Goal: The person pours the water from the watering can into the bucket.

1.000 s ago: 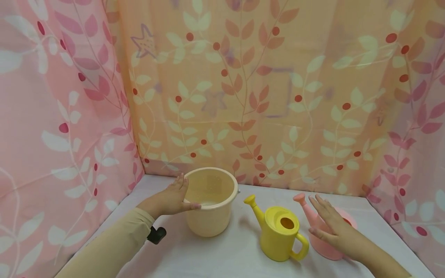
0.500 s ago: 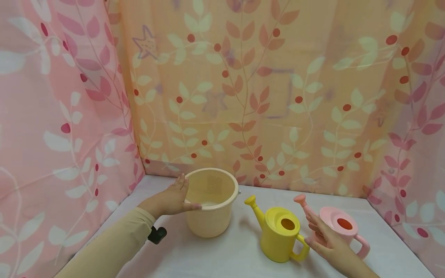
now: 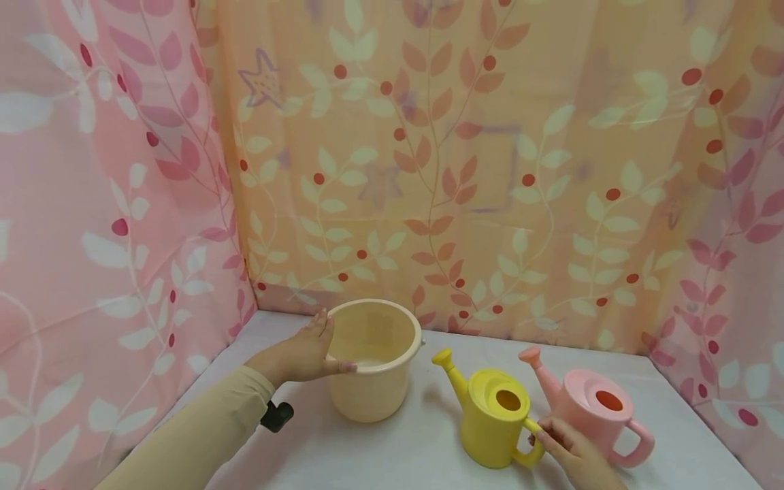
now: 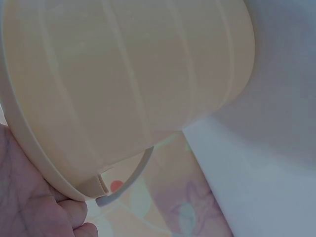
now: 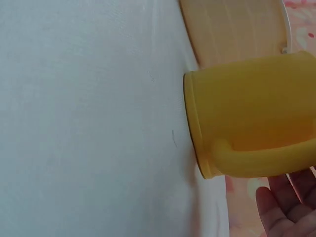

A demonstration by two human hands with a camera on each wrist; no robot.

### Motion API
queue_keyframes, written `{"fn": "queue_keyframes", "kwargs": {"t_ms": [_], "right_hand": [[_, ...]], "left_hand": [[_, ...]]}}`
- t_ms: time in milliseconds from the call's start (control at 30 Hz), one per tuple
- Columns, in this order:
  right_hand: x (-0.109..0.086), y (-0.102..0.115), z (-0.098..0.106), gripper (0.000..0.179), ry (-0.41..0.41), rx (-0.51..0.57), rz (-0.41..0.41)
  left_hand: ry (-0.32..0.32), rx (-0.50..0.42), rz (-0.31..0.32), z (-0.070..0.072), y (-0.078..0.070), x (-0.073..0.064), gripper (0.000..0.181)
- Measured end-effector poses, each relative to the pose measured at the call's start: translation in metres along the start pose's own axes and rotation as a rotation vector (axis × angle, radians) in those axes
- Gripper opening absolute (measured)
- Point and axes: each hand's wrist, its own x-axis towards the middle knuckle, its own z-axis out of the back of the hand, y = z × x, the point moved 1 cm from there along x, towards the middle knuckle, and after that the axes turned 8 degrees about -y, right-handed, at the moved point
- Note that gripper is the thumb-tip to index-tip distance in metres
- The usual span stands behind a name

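Observation:
My left hand (image 3: pixel 303 350) rests on the left rim of a cream bucket (image 3: pixel 367 395), fingers straight, with the thumb along the near rim. In the left wrist view the palm (image 4: pixel 29 192) lies against the bucket's rim. At the right, my right hand (image 3: pixel 576 456) has its thumb and fingers at the handle of a yellow watering can (image 3: pixel 490 435), fingertips showing inside the loop. From the right wrist, the curled fingers (image 5: pixel 284 202) lie partly behind the yellow handle. A pink watering can (image 3: pixel 582 408) stands just beyond that hand. Both cans stand upright.
A white cloth (image 3: pixel 429 442) covers the table under the bucket and cans. Leaf-patterned curtains (image 3: pixel 465 170) enclose the back and sides. A grey bail (image 4: pixel 131 180) hangs from the bucket. Something black (image 3: pixel 277 416) sits beneath my left wrist.
My right hand has moved left and down from over the pink watering can to the yellow can's handle. The pink can is now uncovered. The left hand stays on the bucket.

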Motion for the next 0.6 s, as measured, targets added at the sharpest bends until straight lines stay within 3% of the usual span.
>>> {"fn": "queue_keyframes", "kwargs": {"t_ms": [133,333,433,600], "right_hand": [[0.000,-0.004,-0.003,0.031,0.118,0.091,0.098],[0.002,-0.008,-0.010,0.035,0.222,0.247,0.239],[0.003,-0.009,-0.013,0.039,0.250,0.313,0.181],[0.003,-0.007,-0.017,0.049,0.206,0.342,-0.030]], "left_hand": [[-0.002,0.003,-0.002,-0.001,-0.001,0.000,0.118],[-0.014,-0.004,-0.005,-0.003,0.001,0.000,0.117],[-0.018,-0.013,-0.007,-0.003,0.002,-0.001,0.116],[-0.020,-0.014,-0.007,-0.003,0.003,-0.001,0.117]]}}
